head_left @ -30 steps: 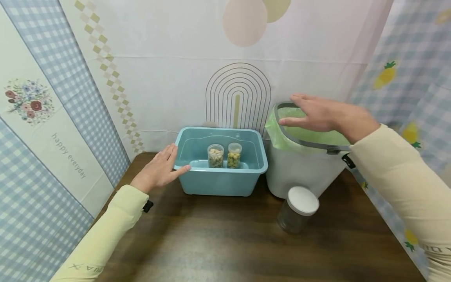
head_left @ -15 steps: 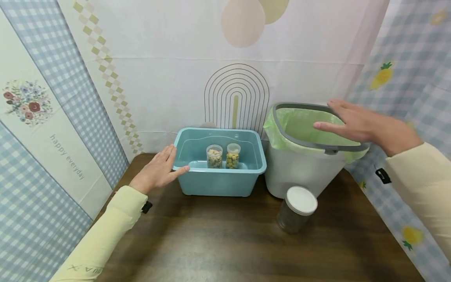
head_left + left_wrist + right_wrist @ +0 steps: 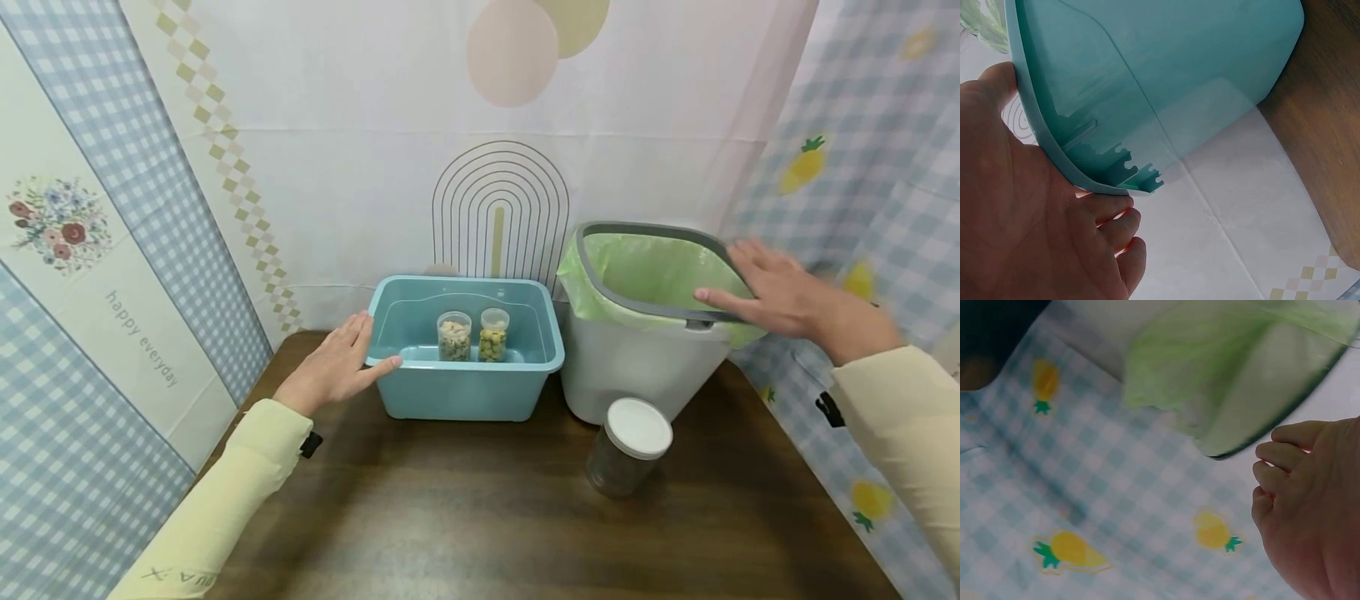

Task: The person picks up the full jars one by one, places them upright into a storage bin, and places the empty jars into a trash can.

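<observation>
On the brown table: a lined bin, and beside it a blue tub.
Right hand near the bin, left hand at the tub — fingers straight, gripping nothing; seemingly a reaching step — grasping would call for curling them.

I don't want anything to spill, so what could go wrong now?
The left hand is at the rim of the blue tub; a bump might topple the two little containers standing inside.

The right hand is by the bin's rim, so it might snag the loose green liner.

The white-lidded jar stands close in front of the bin, so if the bin gets pushed forward, the jar could tip over.
</observation>
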`<state>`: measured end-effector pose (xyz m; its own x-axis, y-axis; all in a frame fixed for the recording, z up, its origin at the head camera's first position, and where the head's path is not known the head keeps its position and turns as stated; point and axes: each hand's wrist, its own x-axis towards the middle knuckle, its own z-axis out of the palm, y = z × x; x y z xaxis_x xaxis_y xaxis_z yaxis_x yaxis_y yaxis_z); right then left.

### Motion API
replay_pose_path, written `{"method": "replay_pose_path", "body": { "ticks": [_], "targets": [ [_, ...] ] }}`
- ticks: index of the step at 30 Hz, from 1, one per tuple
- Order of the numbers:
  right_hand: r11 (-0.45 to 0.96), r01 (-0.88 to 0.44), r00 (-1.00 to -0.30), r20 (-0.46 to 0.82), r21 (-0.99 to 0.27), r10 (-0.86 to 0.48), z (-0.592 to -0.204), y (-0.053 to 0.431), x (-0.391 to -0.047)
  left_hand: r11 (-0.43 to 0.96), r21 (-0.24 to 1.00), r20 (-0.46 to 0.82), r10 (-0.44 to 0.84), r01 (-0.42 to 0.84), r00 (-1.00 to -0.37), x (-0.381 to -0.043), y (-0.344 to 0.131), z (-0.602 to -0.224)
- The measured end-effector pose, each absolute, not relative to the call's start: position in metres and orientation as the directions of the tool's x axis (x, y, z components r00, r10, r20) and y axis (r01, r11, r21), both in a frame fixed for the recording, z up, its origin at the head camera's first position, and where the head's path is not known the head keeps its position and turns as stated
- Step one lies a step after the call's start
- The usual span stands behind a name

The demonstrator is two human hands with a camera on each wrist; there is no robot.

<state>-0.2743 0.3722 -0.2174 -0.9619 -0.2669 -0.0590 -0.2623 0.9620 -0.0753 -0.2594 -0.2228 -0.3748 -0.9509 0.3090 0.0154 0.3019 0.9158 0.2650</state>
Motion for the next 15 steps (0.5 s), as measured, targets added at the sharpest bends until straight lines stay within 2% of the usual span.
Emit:
{"method": "replay_pose_path", "body": {
  "ticks": [15],
  "targets": [
    [0.968, -0.230, -0.968, -0.075, -0.103, -0.238, -0.241, 0.386, -0.273, 0.910, 0.276, 0.036, 0.313, 0.311, -0.949, -0.257, -0.222, -0.374]
  ]
}}
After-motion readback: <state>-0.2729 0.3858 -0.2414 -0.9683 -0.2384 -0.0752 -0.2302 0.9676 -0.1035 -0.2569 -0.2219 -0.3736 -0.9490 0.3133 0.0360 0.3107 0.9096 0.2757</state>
